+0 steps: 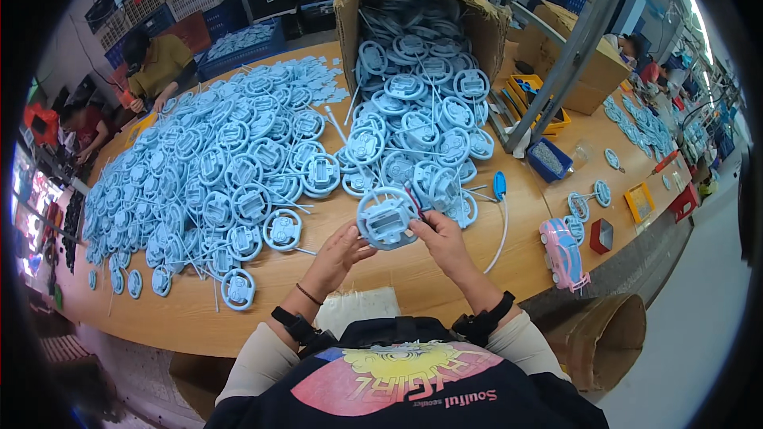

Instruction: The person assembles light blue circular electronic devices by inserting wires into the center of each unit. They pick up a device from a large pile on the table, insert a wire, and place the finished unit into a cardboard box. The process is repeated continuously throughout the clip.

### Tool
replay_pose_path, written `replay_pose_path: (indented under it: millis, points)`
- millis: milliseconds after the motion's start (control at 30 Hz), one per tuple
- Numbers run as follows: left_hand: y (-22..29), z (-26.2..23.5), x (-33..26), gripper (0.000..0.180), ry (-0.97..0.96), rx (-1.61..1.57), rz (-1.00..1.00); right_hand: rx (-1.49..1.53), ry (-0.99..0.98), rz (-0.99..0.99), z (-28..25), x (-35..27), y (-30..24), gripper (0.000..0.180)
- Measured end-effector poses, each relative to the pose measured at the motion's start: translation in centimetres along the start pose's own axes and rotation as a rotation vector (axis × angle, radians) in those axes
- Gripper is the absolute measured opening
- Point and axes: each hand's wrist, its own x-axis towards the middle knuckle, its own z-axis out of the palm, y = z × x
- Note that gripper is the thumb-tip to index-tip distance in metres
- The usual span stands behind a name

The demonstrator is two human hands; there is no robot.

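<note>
Over the front of the table I hold a light blue toy steering wheel (383, 221) with a rectangular recess in its middle. My left hand (340, 256) has its fingers against the wheel's lower left edge. My right hand (443, 242) pinches its right side between thumb and fingers. Dark and reddish wires (412, 199) stick up at the wheel's right rim, close to my right fingers. Just beyond my hands, more of the same wheels (318, 175) lie heaped, many with thin rods attached.
A tipped cardboard box (350, 40) spills wheels onto the table. On the right are a blue bin of small parts (548, 157), a pink toy car (563, 254), a red tray (602, 236) and a metal post (574, 56). A blue-tipped white cable (500, 187) lies nearby. Other people sit at the far left and right.
</note>
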Motion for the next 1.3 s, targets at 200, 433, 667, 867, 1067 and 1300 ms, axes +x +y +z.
replay_pose_path:
  millis: [200,433,667,867,1067,1300]
  points:
    - [-0.6,-2.0,1.1,0.032,0.053,0.062,0.025,-0.35,0.001,-0.167,0.2,-0.6,1.1,0.025]
    - [0.9,-3.6,0.2,0.027,0.122,0.347,0.054,-0.779,-0.148,-0.206,-0.9,-1.4,-1.2,0.02]
    - [0.3,-2.9,-0.2,0.028,0.081,0.312,0.007,-0.718,-0.238,-0.203,-0.8,-1.3,-0.9,0.023]
    - [-0.1,-3.6,0.6,0.028,0.077,0.217,-0.066,-0.711,-0.305,-0.231,-1.7,-0.9,-0.5,0.021]
    - [-0.6,-4.1,0.1,0.029,0.025,0.193,-0.081,-0.719,-0.297,-0.222,-1.7,-1.4,-0.3,0.022]
    - [-2.1,-2.8,-0.4,0.043,-0.032,-0.023,-0.186,-0.609,-0.334,-0.153,-1.7,-2.7,1.1,0.02]
